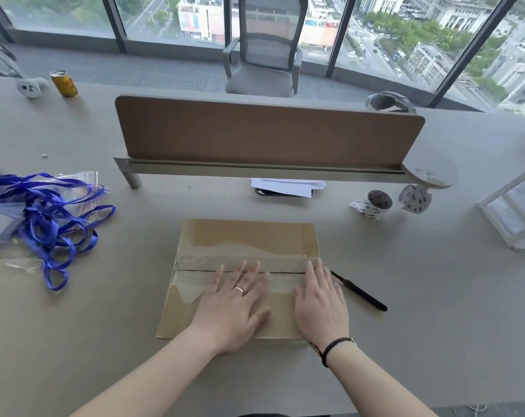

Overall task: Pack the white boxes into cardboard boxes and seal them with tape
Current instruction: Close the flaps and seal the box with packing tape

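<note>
A closed cardboard box [246, 236] lies flat on the desk in front of me. Clear tape [192, 276] runs across its centre seam. My left hand [234, 308] lies flat on the box lid with straight, spread fingers pressing on the tape. My right hand [321, 305] presses flat on the box's right end, fingers straight over the tape. A roll of tape [375, 204] stands on the desk behind the box to the right, with a second roll [414, 198] beside it. No white boxes show.
A black pen-like tool [360, 291] lies just right of the box. Blue lanyards [47, 218] and plastic bags are heaped at the left. A brown divider panel [267, 133] stands behind, with papers [288, 186] under it. A white rack [514, 212] sits at right.
</note>
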